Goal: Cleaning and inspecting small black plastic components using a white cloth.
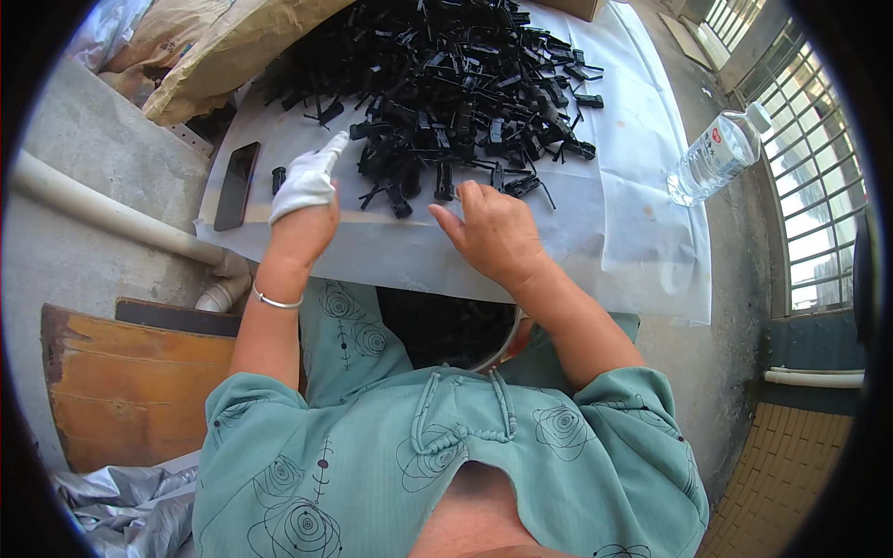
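A heap of small black plastic parts, some with thin arms sticking out, covers the far middle of the table. My left hand, in a white glove, reaches to the heap's left edge with its fingers stretched forward. Nothing shows in it, though its underside is hidden. Bare, my right hand is at the near edge of the heap, thumb apart from the bent fingers. Its fingertips are beside a black plastic part; I see no part between them. One loose black part lies left of my gloved hand.
White plastic sheeting covers the table. A dark phone lies at its left, a clear water bottle stands at its right edge. Brown wrapping is at the far left. Below the table edge, a round container sits between my legs.
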Action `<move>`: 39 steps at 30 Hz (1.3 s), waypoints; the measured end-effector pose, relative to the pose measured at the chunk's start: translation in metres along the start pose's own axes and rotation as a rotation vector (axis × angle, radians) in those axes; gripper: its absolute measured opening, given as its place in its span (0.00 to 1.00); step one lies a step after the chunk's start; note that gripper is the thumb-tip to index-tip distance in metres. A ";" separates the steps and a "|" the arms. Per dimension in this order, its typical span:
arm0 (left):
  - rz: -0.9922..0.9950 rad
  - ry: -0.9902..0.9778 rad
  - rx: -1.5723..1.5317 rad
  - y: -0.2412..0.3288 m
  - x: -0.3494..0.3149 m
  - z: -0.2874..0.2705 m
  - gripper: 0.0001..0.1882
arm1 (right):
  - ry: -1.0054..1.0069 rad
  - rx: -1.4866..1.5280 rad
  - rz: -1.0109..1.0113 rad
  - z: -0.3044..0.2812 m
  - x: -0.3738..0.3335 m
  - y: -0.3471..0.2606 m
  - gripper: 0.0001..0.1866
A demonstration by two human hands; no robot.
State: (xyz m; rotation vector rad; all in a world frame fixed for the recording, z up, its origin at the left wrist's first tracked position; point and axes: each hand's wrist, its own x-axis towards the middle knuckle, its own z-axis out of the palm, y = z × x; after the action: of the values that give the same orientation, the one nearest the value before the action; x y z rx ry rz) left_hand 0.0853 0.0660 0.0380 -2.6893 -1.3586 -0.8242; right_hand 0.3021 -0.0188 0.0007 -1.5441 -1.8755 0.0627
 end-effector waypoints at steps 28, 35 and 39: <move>-0.353 -0.418 -1.282 0.102 -0.005 0.022 0.15 | -0.034 0.510 -0.008 -0.061 -0.009 0.009 0.12; -0.412 -0.407 -1.517 0.102 -0.021 0.028 0.15 | 0.275 0.404 -0.065 -0.034 -0.015 -0.003 0.08; -0.373 -0.325 -1.297 0.106 -0.022 0.026 0.17 | 0.118 0.507 0.100 -0.039 -0.012 0.005 0.09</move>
State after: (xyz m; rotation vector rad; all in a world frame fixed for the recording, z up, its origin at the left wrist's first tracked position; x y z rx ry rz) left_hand 0.1659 -0.0097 0.0283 -3.5964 -1.8542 -1.9086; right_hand 0.3276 -0.0428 0.0228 -1.2548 -1.5363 0.4467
